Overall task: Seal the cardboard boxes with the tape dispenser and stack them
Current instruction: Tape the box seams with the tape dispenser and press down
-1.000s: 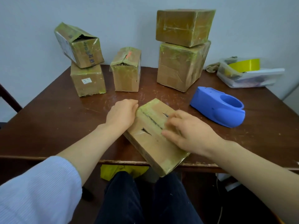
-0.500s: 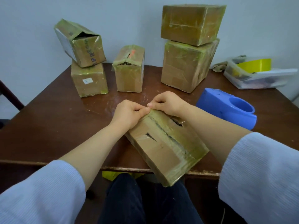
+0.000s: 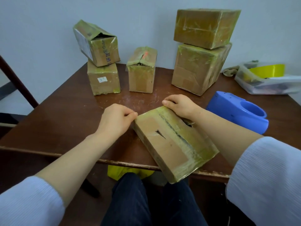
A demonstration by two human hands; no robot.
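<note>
We have the flat box (image 3: 171, 144) lower centre, overhanging the tabletop (image 3: 65, 115) edge. Our left hand (image 3: 114, 121) pinches its upper-left corner; right hand (image 3: 180, 106) curls over its upper edge. The tape dispenser (image 3: 236, 113) is just right.

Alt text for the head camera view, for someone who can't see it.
A left hand and right hand grip the far end of a flat cardboard box overhanging the near edge of a brown table, blue tape dispenser to its right. Five taped boxes stand behind.
</note>
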